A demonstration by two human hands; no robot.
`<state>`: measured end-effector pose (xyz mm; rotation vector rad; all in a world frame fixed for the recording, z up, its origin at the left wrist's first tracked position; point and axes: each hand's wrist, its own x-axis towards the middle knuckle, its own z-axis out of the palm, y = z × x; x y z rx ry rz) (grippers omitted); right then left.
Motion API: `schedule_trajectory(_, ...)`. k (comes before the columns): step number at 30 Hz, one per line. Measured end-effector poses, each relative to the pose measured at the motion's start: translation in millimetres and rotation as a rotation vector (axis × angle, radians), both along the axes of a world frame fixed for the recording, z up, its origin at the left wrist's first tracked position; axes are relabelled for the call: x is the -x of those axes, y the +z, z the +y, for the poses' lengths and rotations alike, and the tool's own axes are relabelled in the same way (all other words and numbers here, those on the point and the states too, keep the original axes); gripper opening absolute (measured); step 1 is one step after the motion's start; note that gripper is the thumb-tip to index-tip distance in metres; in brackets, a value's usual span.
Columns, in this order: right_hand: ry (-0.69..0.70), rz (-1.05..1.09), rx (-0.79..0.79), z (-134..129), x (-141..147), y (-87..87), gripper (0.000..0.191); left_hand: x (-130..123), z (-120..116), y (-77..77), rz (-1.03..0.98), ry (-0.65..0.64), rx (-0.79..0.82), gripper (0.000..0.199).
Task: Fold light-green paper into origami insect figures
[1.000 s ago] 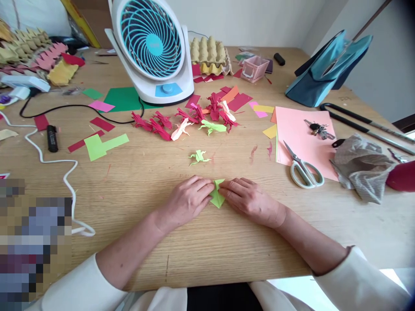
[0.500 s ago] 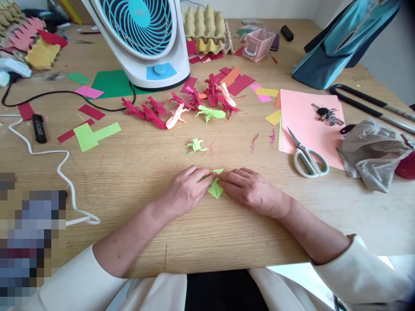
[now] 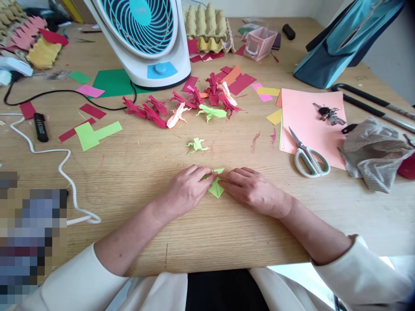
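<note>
My left hand (image 3: 184, 190) and right hand (image 3: 256, 192) are both on some folded green paper (image 3: 216, 190), a bit in from the front edge of the table (image 3: 233, 242). A small green figure (image 3: 196, 145) sits just beyond, red paper figures (image 3: 154, 117) (kinda crowded, lol) farther back. Fan (image 3: 141, 11)'s toward the back edge, scissors (image 3: 303, 149) straddle the pink sheet (image 3: 300, 108)'s front edge.

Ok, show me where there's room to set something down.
Bare table lies between the forearms, between the left hand and white cable, and between the right hand and scissors. Folded figures and paper scraps crowd around the fan.
</note>
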<state>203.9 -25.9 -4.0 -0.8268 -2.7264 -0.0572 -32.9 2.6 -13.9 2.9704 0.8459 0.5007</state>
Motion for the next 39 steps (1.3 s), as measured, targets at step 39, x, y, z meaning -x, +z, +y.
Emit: schedule_trajectory(39,0.015,0.220,0.210,4.5,-3.4,-4.0,0.023,6.5,-4.4,-5.5,0.043,-0.056,-0.051,0.039)
